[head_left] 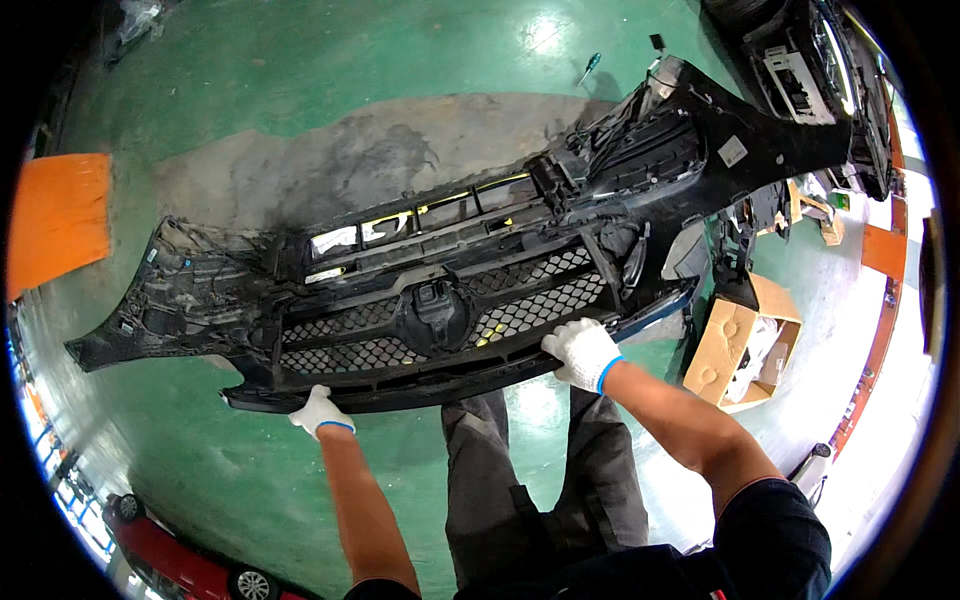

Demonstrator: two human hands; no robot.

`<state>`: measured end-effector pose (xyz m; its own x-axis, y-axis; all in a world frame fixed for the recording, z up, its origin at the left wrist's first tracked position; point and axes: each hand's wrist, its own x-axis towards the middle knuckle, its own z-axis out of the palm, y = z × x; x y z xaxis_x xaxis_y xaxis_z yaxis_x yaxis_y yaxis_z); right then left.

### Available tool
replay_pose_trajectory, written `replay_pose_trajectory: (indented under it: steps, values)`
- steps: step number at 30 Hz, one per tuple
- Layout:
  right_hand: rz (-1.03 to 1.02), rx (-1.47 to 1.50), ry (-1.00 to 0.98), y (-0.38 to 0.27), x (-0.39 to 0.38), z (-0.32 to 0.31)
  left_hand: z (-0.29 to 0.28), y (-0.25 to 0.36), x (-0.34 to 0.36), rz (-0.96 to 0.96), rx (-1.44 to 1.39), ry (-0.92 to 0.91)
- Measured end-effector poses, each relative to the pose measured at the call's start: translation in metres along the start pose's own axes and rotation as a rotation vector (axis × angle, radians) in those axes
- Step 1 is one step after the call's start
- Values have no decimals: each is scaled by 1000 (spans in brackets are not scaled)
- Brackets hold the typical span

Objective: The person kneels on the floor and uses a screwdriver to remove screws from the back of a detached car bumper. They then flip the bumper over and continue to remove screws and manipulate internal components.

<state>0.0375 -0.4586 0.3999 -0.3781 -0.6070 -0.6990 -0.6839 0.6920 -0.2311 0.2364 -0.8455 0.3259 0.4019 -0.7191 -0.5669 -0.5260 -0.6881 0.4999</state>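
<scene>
A large black car bumper (620, 222) with a mesh grille (540, 300) spans the view in front of me, its inner side with ribs and brackets facing up. My left hand (321, 411), in a white knit glove, grips the bumper's near edge toward its left end. Farther right, my right hand (583, 354), gloved alike, is closed over the same near edge. The fingers of both hands are partly hidden by the bumper. A round emblem mount (434, 312) sits in the middle of the grille.
On the green floor (400, 60) beyond lies a screwdriver (591, 66). An open cardboard box (725, 345) with white wrapped contents stands at the right. More black car parts (800, 80) are at the upper right. A red car (190, 555) shows at the lower left, an orange panel (62, 220) above it.
</scene>
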Motion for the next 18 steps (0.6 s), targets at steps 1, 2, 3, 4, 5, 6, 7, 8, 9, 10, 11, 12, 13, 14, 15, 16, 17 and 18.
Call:
replay_pose_trajectory:
  steps: [1, 2, 3, 4, 5, 6, 7, 8, 9, 10, 11, 12, 13, 14, 15, 16, 17, 18]
  values:
    - [11, 5, 2, 8, -2, 6, 5, 1, -12, 16, 23, 12]
    - [21, 10, 2, 11, -3, 14, 4, 0, -18, 30, 46, 26]
    - [31, 14, 2, 15, -3, 20, 6, 0, -22, 43, 70, 39]
    - [48, 17, -9, 21, -3, 24, 10, -1, -26, 40, 123, 77]
    - [49, 20, -13, 24, -4, 27, 9, -2, -27, 81, 93, 64]
    - [50, 22, -18, 28, -4, 30, 10, -3, -29, 122, 62, 51]
    - [51, 23, -23, 33, -3, 33, 11, -4, -32, 162, 32, 37]
    - [34, 27, -18, 39, -2, 36, 14, 0, -44, 209, -41, 31]
    - [18, 42, -17, 46, -2, 38, 19, 4, -50, 256, -64, 22]
    - [16, 60, -24, 55, 1, 40, 25, 8, -56, 303, -86, 12]
    - [7, 83, -36, 62, 1, 44, 26, 9, -66, 350, -101, 10]
    - [9, 115, -9, 65, 1, 54, 29, 19, -81, 366, -91, 10]
    - [4, 128, 15, 69, 2, 64, 36, 29, -96, 381, -79, 7]
    - [-7, 133, -7, 67, 6, 65, 37, 36, -99, 365, -13, 48]
    - [-24, 137, -28, 64, 11, 62, 36, 28, -80, 354, -94, 24]
    - [-34, 176, -35, 63, 17, 62, 40, 27, -68, 364, -88, 7]
    - [-46, 190, -72, 62, 24, 67, 44, 26, -56, 376, -84, -10]
    - [-51, 209, -107, 58, 31, 70, 45, 17, -30, 399, -19, 16]
